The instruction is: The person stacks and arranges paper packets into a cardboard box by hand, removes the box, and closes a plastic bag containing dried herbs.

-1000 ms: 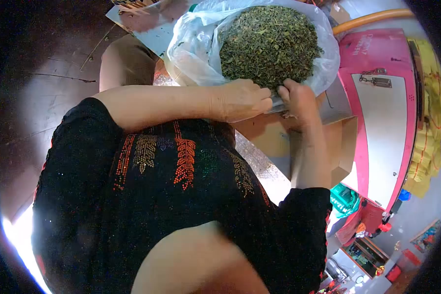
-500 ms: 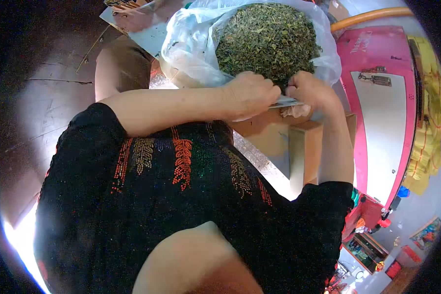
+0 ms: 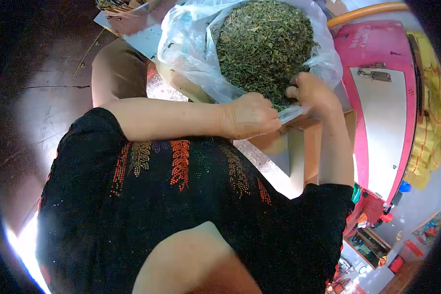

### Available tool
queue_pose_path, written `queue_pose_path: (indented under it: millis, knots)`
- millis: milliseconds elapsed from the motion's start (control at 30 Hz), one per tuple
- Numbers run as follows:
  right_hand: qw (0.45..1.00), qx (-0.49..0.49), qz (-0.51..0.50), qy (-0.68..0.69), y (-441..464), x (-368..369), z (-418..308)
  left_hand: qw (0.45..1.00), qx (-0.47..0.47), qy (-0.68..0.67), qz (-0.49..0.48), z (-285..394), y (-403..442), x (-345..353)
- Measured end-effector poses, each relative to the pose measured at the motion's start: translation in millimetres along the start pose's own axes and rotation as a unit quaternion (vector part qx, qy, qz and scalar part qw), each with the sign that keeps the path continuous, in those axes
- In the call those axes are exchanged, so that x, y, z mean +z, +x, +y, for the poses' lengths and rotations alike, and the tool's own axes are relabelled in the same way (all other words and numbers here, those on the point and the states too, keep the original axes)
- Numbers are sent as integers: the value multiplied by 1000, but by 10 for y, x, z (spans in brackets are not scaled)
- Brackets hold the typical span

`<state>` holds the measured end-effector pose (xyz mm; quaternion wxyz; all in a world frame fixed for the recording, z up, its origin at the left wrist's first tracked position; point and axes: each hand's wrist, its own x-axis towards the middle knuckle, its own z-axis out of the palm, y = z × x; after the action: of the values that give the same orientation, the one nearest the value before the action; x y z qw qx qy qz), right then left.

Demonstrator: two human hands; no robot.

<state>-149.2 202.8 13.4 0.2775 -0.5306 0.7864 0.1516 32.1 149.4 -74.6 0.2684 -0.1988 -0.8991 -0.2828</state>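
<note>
A translucent white plastic bag [image 3: 186, 54] stands wide at the top, heaped with dried green leaves [image 3: 267, 46]. My left hand [image 3: 252, 116] is closed in a fist on the bag's near edge, and a strip of thin plastic stretches from it towards the right. My right hand [image 3: 314, 93] lies at the near right side of the heap, fingers curled against the leaves. Whatever those fingers hold, if anything, is hidden.
Below the bag is a cardboard box [image 3: 301, 147]. A pink and white cabinet door [image 3: 382, 112] stands at the right, with yellow sacks [image 3: 428, 122] beyond it. An orange pipe [image 3: 370, 12] runs behind. My knee in brown trousers [image 3: 120, 68] is beside the bag.
My left hand has come nearer my body, drawing the bag's edge with it. My right hand stays by the leaves with its fingers curled, and more of the heap's near side shows.
</note>
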Motion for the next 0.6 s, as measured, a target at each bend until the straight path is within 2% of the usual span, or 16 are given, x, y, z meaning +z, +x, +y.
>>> queue_pose_path:
  millis: [33, 100, 167, 233, 267, 300, 367, 400, 433, 500, 567, 600]
  knots:
    - [1000, 0, -1, 0, 0, 14, 17, 1000, 0, -1, 0, 8, -8, -1]
    - [989, -93, 74, 85, -8, 9, 2, 1000, -5, 21, -9, 31, -11, -5]
    - [984, -81, 96, 126, -121, 7, -79, 1000, -16, 18, -18, 38, -15, -13]
    - [970, -146, 133, 140, -202, 29, -150, 999, -28, -5, -23, 30, -16, -25]
    - [958, -210, 100, 169, -197, 96, -149, 999, -35, -13, -3, 40, -7, -51]
    - [958, -210, 99, 169, -211, 137, -159, 999, -35, -14, -3, 36, -8, -59]
    - [982, -188, -3, 5, -273, 218, -205, 999, -47, -15, 5, 19, -17, -65]
    - [974, -220, 37, 51, -275, 302, -162, 998, -58, -11, 1, 20, -19, -48]
    - [973, -221, 37, 51, -274, 290, -141, 998, -59, -10, 2, 9, -22, -41]
    - [985, -151, 13, 78, -276, 255, -127, 997, -68, -14, 23, -5, -19, -77]
    - [986, -145, 36, 72, -246, 258, -111, 997, -69, -17, -4, -33, -29, -107]
    - [980, -160, 34, 113, -221, 242, -77, 998, -57, -2, -4, -43, -45, -122]
